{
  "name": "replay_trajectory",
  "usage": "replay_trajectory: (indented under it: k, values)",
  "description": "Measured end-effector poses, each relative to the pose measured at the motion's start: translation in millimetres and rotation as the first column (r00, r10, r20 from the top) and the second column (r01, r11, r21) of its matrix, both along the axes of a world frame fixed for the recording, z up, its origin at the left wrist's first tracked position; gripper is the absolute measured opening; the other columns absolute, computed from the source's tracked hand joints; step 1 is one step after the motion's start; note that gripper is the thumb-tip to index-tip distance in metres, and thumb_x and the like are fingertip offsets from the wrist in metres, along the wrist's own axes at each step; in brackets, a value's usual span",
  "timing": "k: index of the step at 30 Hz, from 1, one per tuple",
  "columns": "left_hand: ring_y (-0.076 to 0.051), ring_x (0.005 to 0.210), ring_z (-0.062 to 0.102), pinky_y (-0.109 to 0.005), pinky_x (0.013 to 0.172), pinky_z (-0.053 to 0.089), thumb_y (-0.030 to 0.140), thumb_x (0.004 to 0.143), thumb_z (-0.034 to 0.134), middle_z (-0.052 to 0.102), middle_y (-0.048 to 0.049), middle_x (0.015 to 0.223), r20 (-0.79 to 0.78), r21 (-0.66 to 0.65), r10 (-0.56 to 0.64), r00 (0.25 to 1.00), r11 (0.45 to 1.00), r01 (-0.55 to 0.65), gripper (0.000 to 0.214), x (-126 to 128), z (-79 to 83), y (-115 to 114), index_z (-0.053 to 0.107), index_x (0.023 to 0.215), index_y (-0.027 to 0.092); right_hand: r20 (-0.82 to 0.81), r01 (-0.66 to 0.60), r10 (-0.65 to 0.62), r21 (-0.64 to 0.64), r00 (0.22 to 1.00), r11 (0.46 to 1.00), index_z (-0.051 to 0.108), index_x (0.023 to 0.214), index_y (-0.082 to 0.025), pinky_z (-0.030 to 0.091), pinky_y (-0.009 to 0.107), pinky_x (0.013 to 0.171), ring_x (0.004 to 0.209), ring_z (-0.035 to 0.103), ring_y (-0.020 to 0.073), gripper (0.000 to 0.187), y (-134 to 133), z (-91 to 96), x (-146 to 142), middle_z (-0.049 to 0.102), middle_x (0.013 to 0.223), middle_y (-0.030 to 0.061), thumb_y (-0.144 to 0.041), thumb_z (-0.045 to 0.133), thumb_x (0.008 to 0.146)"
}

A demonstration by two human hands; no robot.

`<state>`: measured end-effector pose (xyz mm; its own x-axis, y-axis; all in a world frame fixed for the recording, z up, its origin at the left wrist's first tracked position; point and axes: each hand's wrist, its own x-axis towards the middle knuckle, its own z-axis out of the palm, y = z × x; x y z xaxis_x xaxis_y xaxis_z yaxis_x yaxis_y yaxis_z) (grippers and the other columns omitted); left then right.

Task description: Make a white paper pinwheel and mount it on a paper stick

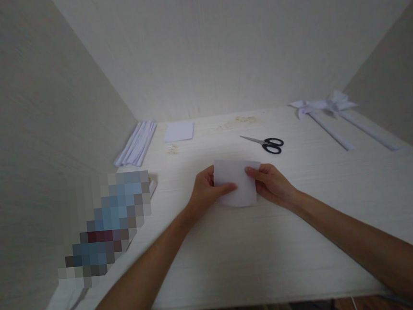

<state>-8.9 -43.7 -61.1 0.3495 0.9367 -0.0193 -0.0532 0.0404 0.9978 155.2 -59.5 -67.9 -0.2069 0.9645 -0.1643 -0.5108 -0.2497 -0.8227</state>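
A square sheet of white paper (235, 181) is held up between both hands above the white table. My left hand (209, 187) grips its left edge, thumb lying across the front and fingers behind. On the right edge, my right hand (268, 181) pinches the sheet near its upper corner with the thumb in front. The paper's lower edge bows slightly. Just beyond the hands lie scissors (265, 143) with black handles, blades pointing left. Further back is a flat stack of square white paper (179, 131), with some tiny pale pieces (172, 149) in front of it.
Several rolled white paper sticks (136, 144) lie at the back left. Two paper pinwheels on sticks (329, 127) rest at the back right. A blurred blue object (114, 216) lies along the left side. Small tan bits (245, 120) are scattered near the back wall (204, 49).
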Motion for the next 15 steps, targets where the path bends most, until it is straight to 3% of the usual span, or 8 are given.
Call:
replay_trajectory:
  k: [15]
  values:
    - [-0.02, 0.078, 0.061, -0.033, 0.068, 0.051, 0.024, 0.052, 0.071, 0.065, -0.0077, 0.087, -0.083, 0.08, 0.179, 0.98, 0.982, -0.173, 0.043, 6.9, 4.4, -4.0, 0.055, 0.09, 0.011, 0.035, 0.026, -0.026, 0.016, 0.999, 1.0, 0.067, 0.066, -0.015, 0.048, 0.033, 0.069, 0.066, 0.061, 0.0168, 0.017, 0.2, -1.1, -1.5, 0.067, 0.066, 0.0044, -0.03, 0.071, 0.059]
